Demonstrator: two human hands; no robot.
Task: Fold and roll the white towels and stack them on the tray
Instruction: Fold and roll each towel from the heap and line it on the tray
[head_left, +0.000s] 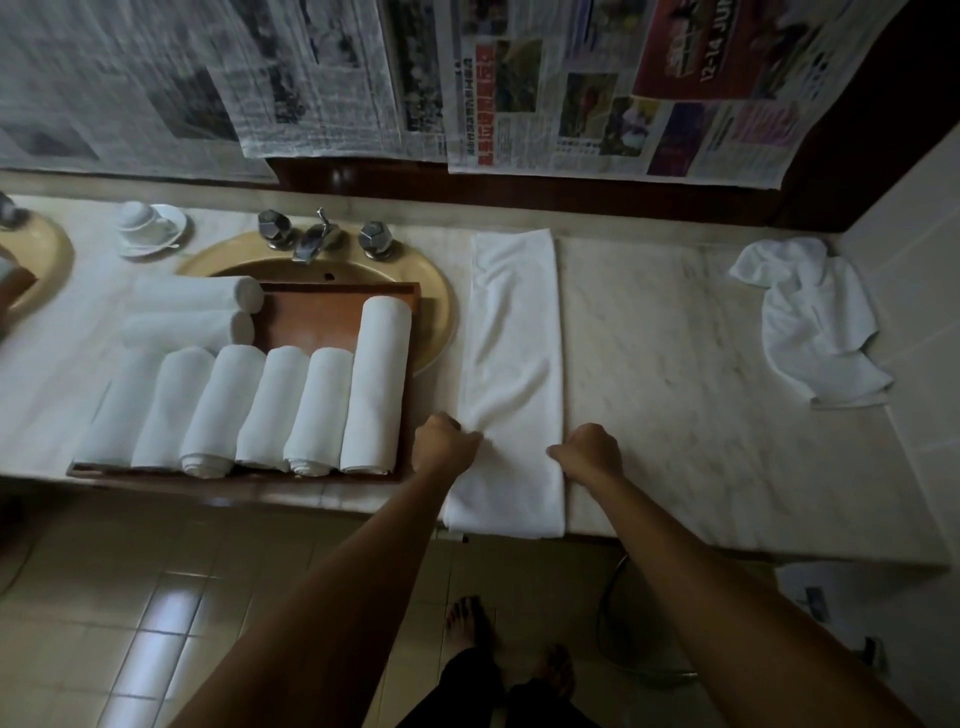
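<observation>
The folded towel (511, 374) lies on the counter (675, 364), long axis running six to twelve o'clock. Left hand (444, 441) and right hand (589, 451) apparently pinch its side edges near the six o'clock end, equally close.

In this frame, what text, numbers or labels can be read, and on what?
"12-14 JU", upside down and cut off by the frame edge: red advert on the colour newspaper hung on the wall.
Red headline characters on that sheet: too blurred to read.
Grey newspaper sheets: print too small and blurred.
Towels, tray, taps: no text visible.
</observation>
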